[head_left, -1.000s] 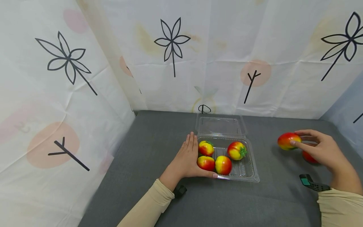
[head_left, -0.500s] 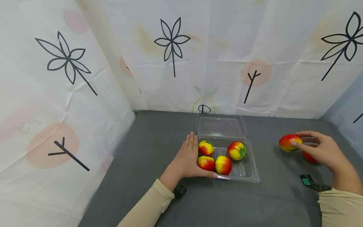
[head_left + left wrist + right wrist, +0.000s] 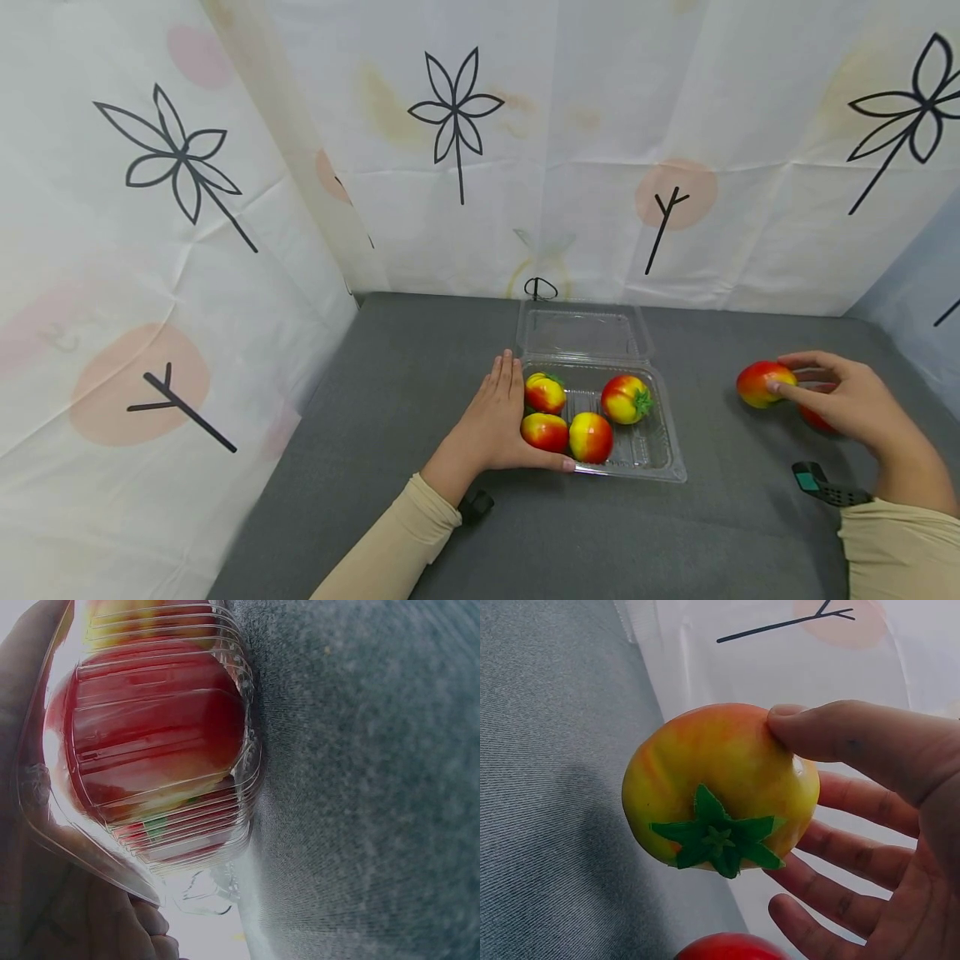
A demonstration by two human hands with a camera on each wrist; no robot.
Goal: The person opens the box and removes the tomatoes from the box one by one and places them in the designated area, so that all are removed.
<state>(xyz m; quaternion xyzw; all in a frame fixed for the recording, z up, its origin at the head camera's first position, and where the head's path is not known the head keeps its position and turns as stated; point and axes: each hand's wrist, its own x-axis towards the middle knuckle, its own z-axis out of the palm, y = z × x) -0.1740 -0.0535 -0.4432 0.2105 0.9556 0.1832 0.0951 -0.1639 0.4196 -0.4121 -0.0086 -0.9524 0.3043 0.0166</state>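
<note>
My right hand (image 3: 855, 398) pinches a red-and-yellow tomato (image 3: 763, 384) between thumb and fingers, over the right side of the table. In the right wrist view, the green star-shaped calyx (image 3: 717, 838) of this tomato faces the camera. Another red tomato (image 3: 817, 414) lies partly hidden behind that hand. My left hand (image 3: 491, 421) rests along the left rim of a clear plastic clamshell box (image 3: 660, 462), fingers straight, thumb along the front edge. Several tomatoes sit inside the box, one of them (image 3: 627, 398) apart at the right. Through the box wall, the left wrist view shows a tomato (image 3: 157, 727) close up.
The box's transparent lid (image 3: 585, 332) lies folded back, toward the rear cloth wall. A dark grey cloth covers the table (image 3: 420, 358). White fabric (image 3: 555, 167) with printed leaves encloses the back and sides.
The right hand, still holding its tomato, has moved slightly nearer to the front of the table. My left hand and the box stay in place.
</note>
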